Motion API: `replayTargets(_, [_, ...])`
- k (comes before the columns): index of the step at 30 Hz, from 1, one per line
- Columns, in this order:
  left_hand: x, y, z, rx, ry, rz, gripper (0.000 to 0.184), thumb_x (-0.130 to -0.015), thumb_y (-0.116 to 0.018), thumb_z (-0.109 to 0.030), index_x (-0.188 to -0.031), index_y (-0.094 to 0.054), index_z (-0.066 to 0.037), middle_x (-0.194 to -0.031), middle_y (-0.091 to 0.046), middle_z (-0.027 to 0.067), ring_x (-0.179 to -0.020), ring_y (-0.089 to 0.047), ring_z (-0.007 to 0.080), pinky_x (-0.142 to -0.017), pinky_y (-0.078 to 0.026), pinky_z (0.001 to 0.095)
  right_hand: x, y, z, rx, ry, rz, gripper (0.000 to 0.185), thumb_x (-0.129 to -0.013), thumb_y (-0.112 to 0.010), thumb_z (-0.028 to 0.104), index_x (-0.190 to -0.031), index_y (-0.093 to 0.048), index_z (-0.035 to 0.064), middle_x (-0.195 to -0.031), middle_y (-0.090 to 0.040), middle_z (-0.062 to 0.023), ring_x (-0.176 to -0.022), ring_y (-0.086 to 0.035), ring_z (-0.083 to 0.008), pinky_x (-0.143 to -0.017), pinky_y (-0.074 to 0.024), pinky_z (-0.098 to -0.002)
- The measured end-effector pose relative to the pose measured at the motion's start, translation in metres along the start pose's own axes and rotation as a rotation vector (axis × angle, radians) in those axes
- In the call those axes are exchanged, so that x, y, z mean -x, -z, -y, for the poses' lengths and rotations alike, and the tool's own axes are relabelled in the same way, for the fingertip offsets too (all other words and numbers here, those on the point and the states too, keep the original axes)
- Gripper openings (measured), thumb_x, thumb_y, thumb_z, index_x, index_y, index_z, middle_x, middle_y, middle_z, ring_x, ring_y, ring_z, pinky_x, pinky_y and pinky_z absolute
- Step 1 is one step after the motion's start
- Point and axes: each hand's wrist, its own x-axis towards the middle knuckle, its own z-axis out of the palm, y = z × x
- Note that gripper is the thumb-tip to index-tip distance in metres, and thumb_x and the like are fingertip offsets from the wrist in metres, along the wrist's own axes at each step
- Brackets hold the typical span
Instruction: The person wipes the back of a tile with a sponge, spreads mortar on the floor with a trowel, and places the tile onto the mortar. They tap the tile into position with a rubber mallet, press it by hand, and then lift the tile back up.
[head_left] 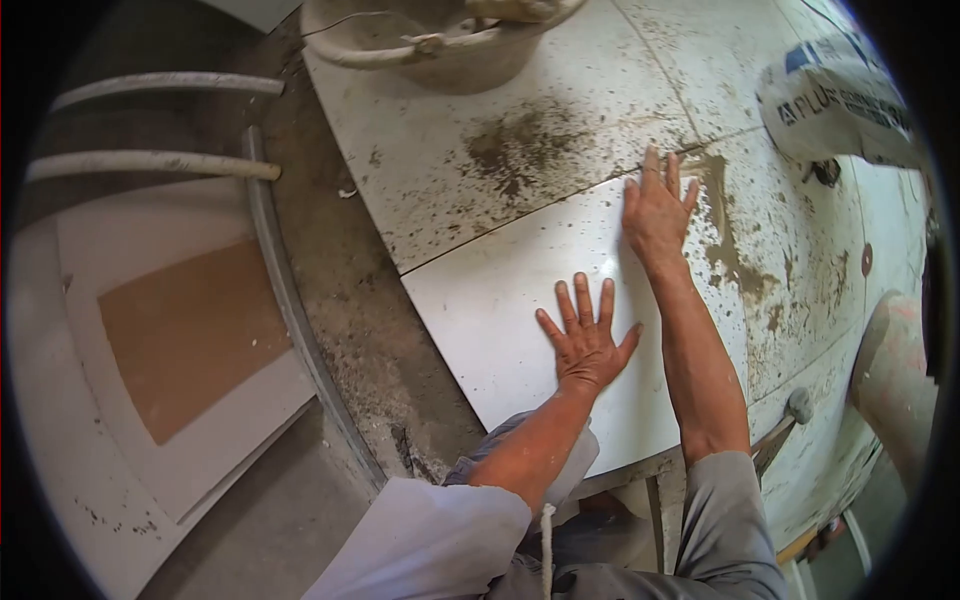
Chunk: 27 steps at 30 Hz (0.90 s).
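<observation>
A glossy white floor tile (500,310) lies in front of me, its far edge against tiles spattered with grey-brown mortar. My left hand (588,342) rests flat near the middle of this tile, fingers spread. Farther up and to the right, my right hand (660,212) presses at the tile's far right corner, its fingers stretched out and the tips reaching the joint. Beside those fingertips, a smear of wet mortar (722,220) marks the neighbouring tile. Neither hand grasps anything.
A mortar-crusted basin (470,70) stands on the tiles at the top. A white printed bag (840,100) sits at the upper right, a hammer-like tool (790,412) at the lower right. Metal bars and pipes (285,260) lie left, near stacked tiles (90,350) and rough bare floor (360,330).
</observation>
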Motion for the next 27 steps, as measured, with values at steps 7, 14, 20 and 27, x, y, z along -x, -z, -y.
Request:
replayTargets(7, [-0.001, -0.007, 0.011, 0.150, -0.015, 0.101, 0.083, -0.080, -0.049, -0.058, -0.144, -0.021, -0.013, -0.149, -0.004, 0.0206, -0.136, 0.003, 0.0444, -0.098, 0.005, 0.0688, 0.062, 0.017, 0.078, -0.147, 0.480, 0.180, 0.054, -0.088, -0.043, 0.020, -0.137, -0.029, 0.0016, -0.138, -0.040, -0.0116, -0.137, -0.020, -0.0257, -0.108, -0.0074, -0.0566])
replayTargets(14, [0.000, 0.004, 0.004, 0.040, -0.035, -0.142, 0.081, -0.079, -0.050, -0.059, -0.144, -0.024, -0.018, -0.150, -0.007, 0.0185, -0.138, -0.006, 0.0381, -0.101, -0.001, 0.0665, 0.104, 0.004, 0.199, -0.261, 0.896, 0.296, 0.055, -0.086, -0.045, 0.022, -0.137, -0.033, 0.0065, -0.139, -0.040, -0.0068, -0.137, -0.018, -0.0233, -0.107, 0.0005, -0.0610])
replayTargets(20, [-0.003, -0.009, 0.001, 0.032, 0.001, -0.110, 0.083, -0.072, -0.057, -0.060, -0.141, -0.030, -0.021, -0.149, -0.010, 0.0172, -0.137, -0.006, 0.0408, -0.099, 0.001, 0.0691, 0.105, 0.017, 0.188, -0.377, 0.964, 0.530, 0.053, -0.082, -0.049, 0.024, -0.131, -0.042, 0.0068, -0.130, -0.049, -0.0084, -0.133, -0.029, -0.0243, -0.106, -0.0087, -0.0625])
replayTargets(27, [-0.002, -0.013, -0.003, -0.167, -0.032, -0.103, 0.087, -0.078, -0.051, -0.059, -0.144, -0.017, -0.015, -0.149, -0.003, 0.0206, -0.135, 0.003, 0.0444, -0.099, 0.003, 0.0680, 0.122, 0.040, 0.051, -0.743, 0.117, 0.063, 0.043, -0.085, -0.052, 0.019, -0.125, -0.046, 0.0028, -0.127, -0.048, -0.0166, -0.125, -0.038, -0.0314, -0.106, -0.0244, -0.0477])
